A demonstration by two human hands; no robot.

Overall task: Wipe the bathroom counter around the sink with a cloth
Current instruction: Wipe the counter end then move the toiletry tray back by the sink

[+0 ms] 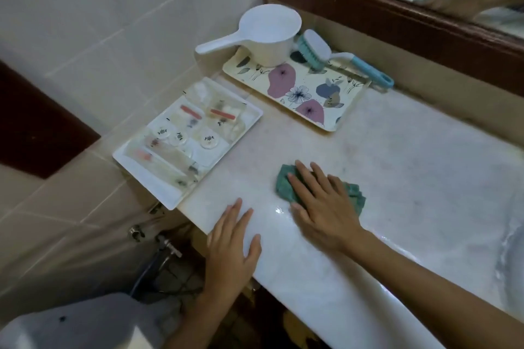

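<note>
A crumpled green cloth (355,194) lies on the pale marble counter (397,156), left of the sink. My right hand (320,204) presses flat on top of the cloth, fingers spread and pointing to the far left; green edges stick out on both sides of the palm. My left hand (232,244) rests flat on the counter's front left corner with its fingers apart and nothing in it. The sink's rim (510,249) shows only at the right edge of the view.
A white tray of small toiletries (158,181) overhangs the counter's left end. Behind it a floral tray (309,96) holds a white water scoop (269,34) and a blue scrub brush (326,51). A wood-framed mirror (397,8) runs along the back wall. A toilet tank (79,323) stands below left.
</note>
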